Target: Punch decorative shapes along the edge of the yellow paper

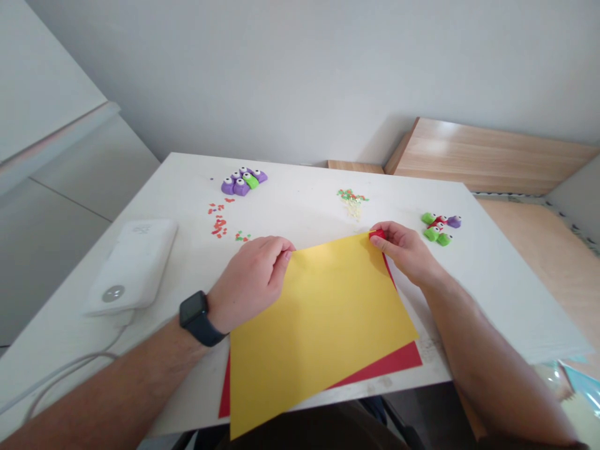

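A yellow paper sheet [323, 325] lies tilted on top of a red paper sheet [375, 365], whose edges show below and to the right. My left hand [250, 281] pinches the yellow sheet's left corner between thumb and fingers, with a black smartwatch [195, 317] on that wrist. My right hand [404, 251] grips a small red object [377, 234] at the sheet's top corner. Most of that object is hidden by my fingers, so I cannot tell exactly what it is. Its tip sits at the yellow paper's edge.
A white table [300, 187] holds purple-and-green googly-eyed figures [244, 182], green-red-purple ones [438, 228], red paper bits [218, 225], and a pile of green and pale flecks [351, 203]. A white corded device [131, 265] sits at left. Wooden boards [492, 156] stand beyond the table.
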{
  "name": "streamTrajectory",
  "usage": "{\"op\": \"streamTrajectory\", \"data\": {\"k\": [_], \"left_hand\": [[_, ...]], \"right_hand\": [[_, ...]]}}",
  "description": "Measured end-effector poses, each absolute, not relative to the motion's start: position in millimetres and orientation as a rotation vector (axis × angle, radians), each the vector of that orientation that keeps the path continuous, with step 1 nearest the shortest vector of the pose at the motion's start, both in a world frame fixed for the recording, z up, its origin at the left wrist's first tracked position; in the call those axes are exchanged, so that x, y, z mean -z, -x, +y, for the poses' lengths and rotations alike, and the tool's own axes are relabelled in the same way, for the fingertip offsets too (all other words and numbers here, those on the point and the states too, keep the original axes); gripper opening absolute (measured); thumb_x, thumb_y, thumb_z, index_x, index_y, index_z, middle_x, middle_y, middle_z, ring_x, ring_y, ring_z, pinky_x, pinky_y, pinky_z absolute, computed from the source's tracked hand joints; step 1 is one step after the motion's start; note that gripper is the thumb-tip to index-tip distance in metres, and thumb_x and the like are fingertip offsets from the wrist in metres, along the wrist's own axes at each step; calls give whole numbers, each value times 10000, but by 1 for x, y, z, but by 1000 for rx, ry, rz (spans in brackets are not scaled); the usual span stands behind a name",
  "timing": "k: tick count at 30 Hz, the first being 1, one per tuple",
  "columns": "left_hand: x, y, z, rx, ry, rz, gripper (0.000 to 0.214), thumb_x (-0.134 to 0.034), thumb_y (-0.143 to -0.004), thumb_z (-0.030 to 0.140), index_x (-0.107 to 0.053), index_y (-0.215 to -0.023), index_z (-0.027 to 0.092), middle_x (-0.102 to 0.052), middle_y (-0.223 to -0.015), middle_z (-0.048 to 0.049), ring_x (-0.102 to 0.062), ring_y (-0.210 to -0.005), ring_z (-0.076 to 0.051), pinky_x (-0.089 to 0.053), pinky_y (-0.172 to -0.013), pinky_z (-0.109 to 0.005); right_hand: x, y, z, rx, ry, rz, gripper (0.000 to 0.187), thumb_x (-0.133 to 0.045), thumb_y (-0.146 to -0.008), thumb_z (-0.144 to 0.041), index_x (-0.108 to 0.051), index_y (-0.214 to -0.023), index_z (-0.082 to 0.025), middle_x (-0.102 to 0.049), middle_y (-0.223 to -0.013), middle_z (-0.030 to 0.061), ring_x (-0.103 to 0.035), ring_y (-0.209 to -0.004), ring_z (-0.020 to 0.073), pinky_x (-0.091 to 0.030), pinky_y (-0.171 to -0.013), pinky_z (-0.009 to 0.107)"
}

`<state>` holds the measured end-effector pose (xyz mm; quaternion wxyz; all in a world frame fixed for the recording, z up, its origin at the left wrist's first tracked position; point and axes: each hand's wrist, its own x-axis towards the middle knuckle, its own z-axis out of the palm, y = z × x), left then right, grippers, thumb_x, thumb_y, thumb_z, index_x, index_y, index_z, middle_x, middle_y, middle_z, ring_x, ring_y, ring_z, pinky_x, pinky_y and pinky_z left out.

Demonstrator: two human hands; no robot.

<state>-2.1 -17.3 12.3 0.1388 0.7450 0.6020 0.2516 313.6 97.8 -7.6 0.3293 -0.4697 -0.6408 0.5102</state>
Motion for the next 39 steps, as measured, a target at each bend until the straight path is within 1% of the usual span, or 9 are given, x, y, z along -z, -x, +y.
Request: {"op": "streamTrajectory", "data": {"k": [5,14,27,39], "left_hand": [[-12,3,-18,-718,-2144,1765,222,-419,-1068,307,-604,-989,212,-708,-978,-61,-648,-936,-250,-474,-853,-407],[-14,4,-17,-709,-2111,1792,235,-407,-1069,317,-605,-992,217,-712,-975,-56,-651,-920,-247,-470,-829,-401],[-14,6,-17,-654,-2075,1827,232,-422,-1059,303,-615,-971,211,-710,-945,-49,-650,-893,-245,-451,-799,-390],[-14,5,-17,-624,-2035,1824,240,-414,-1063,309,-614,-979,208,-701,-954,-45,-638,-905,-240,-434,-809,-379]], "right_hand": [[6,-314,97,-1370,1194,-1658,337,-804,-852,-462,-690,-1089,-251,-691,-938,17,-610,-849,185,-478,-756,322],[-6,-311,94,-1441,1209,-1541,366,-849,-796,-445,-713,-1064,-235,-703,-928,24,-624,-844,189,-488,-779,334],[-4,-317,95,-1440,1173,-1548,340,-833,-839,-380,-720,-1126,-238,-686,-948,13,-600,-873,173,-453,-797,313],[-3,-315,94,-1451,1190,-1529,382,-848,-821,-392,-725,-1138,-218,-703,-975,28,-614,-899,178,-462,-816,324]]}}
